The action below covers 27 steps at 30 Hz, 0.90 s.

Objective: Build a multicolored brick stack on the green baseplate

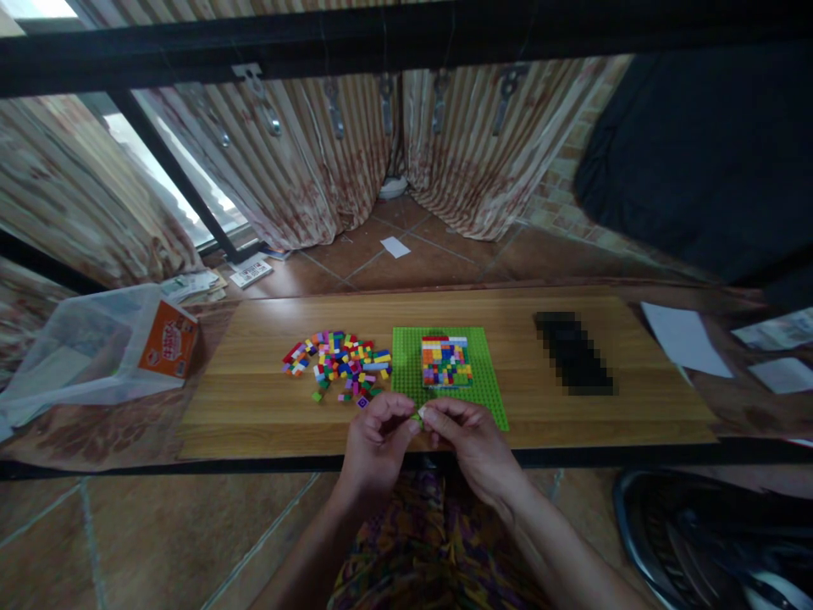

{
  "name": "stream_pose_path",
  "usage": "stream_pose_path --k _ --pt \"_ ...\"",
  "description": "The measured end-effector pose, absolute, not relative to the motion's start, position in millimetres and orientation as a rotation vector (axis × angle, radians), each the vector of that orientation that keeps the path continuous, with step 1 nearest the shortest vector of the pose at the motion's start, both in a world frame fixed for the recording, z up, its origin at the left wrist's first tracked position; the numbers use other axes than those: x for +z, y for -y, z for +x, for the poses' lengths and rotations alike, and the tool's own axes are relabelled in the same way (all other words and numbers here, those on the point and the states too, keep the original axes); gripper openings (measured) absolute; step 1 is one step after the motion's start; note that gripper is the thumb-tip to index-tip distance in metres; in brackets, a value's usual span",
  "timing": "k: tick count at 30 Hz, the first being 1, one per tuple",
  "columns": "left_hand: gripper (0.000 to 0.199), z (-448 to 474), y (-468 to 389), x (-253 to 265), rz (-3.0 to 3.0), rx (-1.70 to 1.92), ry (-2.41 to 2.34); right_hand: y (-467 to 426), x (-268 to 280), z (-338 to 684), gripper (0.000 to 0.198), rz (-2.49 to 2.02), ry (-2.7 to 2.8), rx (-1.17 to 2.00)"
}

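We see both bare hands brought close together at the near edge of the tabletop [254, 339], fingertips almost meeting. The left hand [381, 432] has its thumb and index finger pinched on a small green brick [416, 417], and the right hand [473, 436] grips a tiny white brick [423, 411] the same way — whether the two pieces are joined, we cannot tell (the fingers cover most of both).

Just beyond the hands lies the green baseplate [406, 356], flat on the wood, its near edge partly hidden by them. On it we find a squarish brick build [446, 363] in mixed colours, with red and white along its far side and bare studs showing around it.

To the left of the baseplate spreads a loose brick pile [340, 360], a few pieces near its right side lying close to the plate. A purple brick [362, 402] sits at the pile's near edge, close to the left hand. Well off to the right we make out a dark pixelated patch [575, 354] — what it covers, we cannot say. At the far left stands a clear plastic bin [114, 339] with an orange label [168, 341].
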<state>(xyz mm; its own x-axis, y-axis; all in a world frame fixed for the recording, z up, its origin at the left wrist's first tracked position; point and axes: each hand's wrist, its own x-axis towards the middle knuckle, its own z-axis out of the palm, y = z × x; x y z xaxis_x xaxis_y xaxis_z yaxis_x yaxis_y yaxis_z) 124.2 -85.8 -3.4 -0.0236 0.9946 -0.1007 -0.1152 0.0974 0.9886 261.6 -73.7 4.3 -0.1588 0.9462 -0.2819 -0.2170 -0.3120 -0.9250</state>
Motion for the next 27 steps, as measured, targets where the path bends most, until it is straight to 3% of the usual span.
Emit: stream_pose_path --k 4,11,18,27 --pt "0.018 119 83 -7 1.038 1.205 -1.189 70 7 268 0.025 -1.177 0.924 1.588" --pt "0.023 84 76 -32 1.186 1.359 -1.484 39 -7 317 0.024 -1.428 1.158 1.01" --pt "0.021 55 78 -61 1.337 1.296 -1.669 7 -18 341 0.024 -1.547 1.53 0.642" --pt "0.021 52 78 -71 1.445 1.268 -1.706 -14 -28 330 0.022 -1.601 1.684 0.532"
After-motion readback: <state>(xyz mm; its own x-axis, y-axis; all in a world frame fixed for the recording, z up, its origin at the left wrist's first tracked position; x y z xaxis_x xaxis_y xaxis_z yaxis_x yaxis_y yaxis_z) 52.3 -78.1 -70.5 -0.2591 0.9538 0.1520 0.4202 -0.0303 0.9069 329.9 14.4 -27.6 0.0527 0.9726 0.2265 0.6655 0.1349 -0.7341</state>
